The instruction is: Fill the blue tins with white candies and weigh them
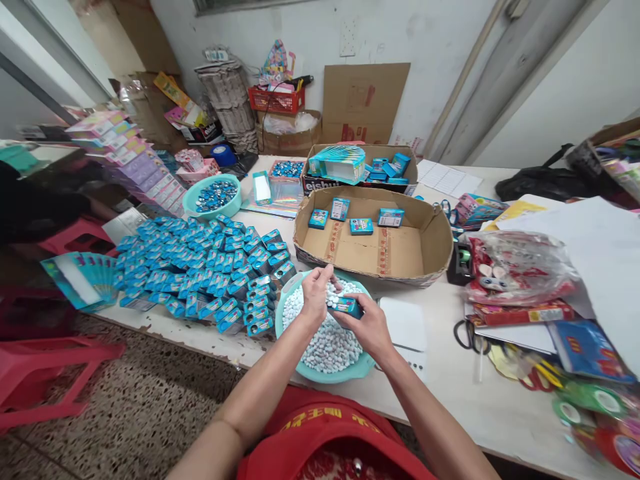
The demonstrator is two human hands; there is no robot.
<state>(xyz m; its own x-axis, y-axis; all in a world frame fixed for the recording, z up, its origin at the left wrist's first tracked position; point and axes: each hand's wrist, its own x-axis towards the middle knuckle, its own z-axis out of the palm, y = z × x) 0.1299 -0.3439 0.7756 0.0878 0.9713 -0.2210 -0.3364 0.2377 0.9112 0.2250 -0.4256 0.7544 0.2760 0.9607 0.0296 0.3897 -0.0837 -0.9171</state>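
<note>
A: Surface first, quick.
B: On my feed: a white worktable (pixel 450 390), cluttered, set against a white wall.
A: Nearest thing?
B: A small blue box (pixel 346 306), held over the teal basin (pixel 367 363) of white pellets at the table's near edge. Its long axis runs left to right, with the right end dipping slightly toward the camera.
A: Hands?
B: Left hand (pixel 315 297) arches from above, fingers pinched tight on the box's left end. Right hand (pixel 371 328) has its fingers wrapped firmly round the right end. Both forearms rise from the bottom edge and converge.
A: Farther out?
B: A pile of blue boxes (pixel 200 273) lies just left of the basin. Behind it I see an open cardboard tray (pixel 435 233) with four boxes inside. Beyond that there's a teal bowl (pixel 210 215) of dark pieces, then a carton (pixel 325 185).
</note>
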